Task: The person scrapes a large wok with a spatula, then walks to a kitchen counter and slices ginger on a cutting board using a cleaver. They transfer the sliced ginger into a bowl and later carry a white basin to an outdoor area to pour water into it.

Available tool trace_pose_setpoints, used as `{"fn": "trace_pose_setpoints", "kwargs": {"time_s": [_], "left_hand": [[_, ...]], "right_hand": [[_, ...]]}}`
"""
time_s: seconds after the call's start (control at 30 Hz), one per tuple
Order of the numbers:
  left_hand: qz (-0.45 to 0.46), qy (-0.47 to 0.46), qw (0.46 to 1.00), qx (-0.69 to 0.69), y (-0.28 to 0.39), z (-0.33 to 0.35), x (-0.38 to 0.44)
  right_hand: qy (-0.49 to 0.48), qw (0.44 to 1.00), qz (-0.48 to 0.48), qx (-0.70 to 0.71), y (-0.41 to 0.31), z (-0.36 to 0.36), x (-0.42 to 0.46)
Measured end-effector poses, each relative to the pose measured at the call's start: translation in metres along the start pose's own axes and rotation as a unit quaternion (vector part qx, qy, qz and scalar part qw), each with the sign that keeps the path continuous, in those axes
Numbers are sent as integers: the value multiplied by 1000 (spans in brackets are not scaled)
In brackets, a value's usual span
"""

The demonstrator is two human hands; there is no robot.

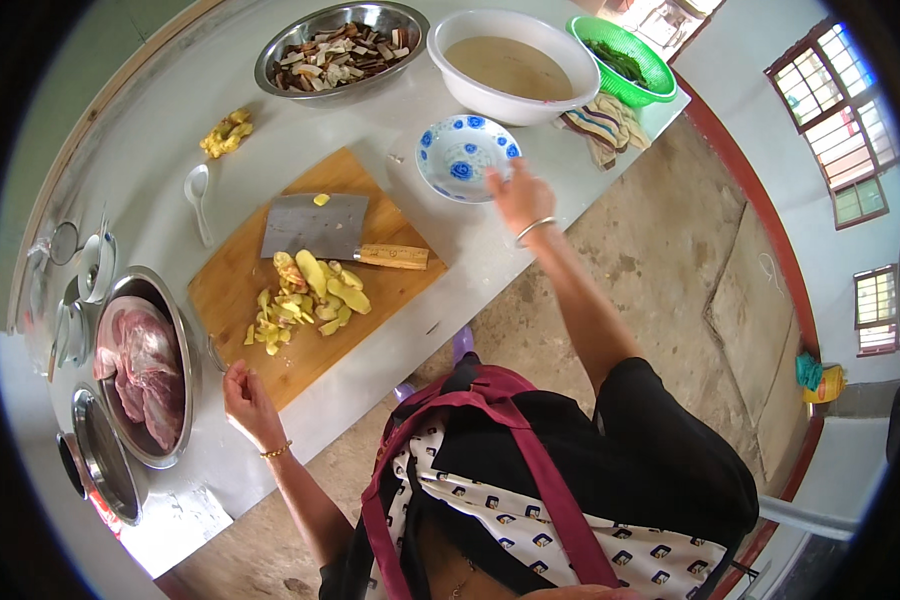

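My right hand is at the near right rim of a white plate with blue flowers. Its fingertips overlap the rim; slight blur hides whether they grip it. My left hand is by the left corner of a wooden cutting board, fingers curled, with nothing visible in them. Close to its fingertips is the board's metal handle. A cleaver lies flat on the board, a small yellow piece on its blade. Below it lies a pile of ginger pieces, some of them sliced.
Around the board are a steel bowl of raw meat, a white spoon and a ginger root. Behind stand a steel basin of brownish strips, a white basin of cloudy liquid, a green colander and a striped cloth.
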State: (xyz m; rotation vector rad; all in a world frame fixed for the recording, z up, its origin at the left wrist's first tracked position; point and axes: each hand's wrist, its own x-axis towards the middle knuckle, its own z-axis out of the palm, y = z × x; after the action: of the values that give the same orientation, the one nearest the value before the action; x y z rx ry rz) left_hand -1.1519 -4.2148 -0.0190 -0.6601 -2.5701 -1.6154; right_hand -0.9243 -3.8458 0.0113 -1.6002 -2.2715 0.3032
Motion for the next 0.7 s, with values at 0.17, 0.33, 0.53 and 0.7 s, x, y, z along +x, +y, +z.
{"fn": "trace_pose_setpoints", "kwargs": {"time_s": [0.17, 0.33, 0.53, 0.7], "left_hand": [[35, -25, 999, -25, 56, 32, 6], [39, -59, 997, -35, 94, 66, 9], [50, -100, 992, -51, 118, 85, 13], [103, -145, 982, -59, 123, 99, 14]], "right_hand": [[-208, 906, 188, 318, 54, 20, 46], [-112, 873, 177, 441, 62, 35, 37], [-113, 692, 251, 667, 141, -17, -33], [-84, 135, 211, 964, 218, -33, -105]]}}
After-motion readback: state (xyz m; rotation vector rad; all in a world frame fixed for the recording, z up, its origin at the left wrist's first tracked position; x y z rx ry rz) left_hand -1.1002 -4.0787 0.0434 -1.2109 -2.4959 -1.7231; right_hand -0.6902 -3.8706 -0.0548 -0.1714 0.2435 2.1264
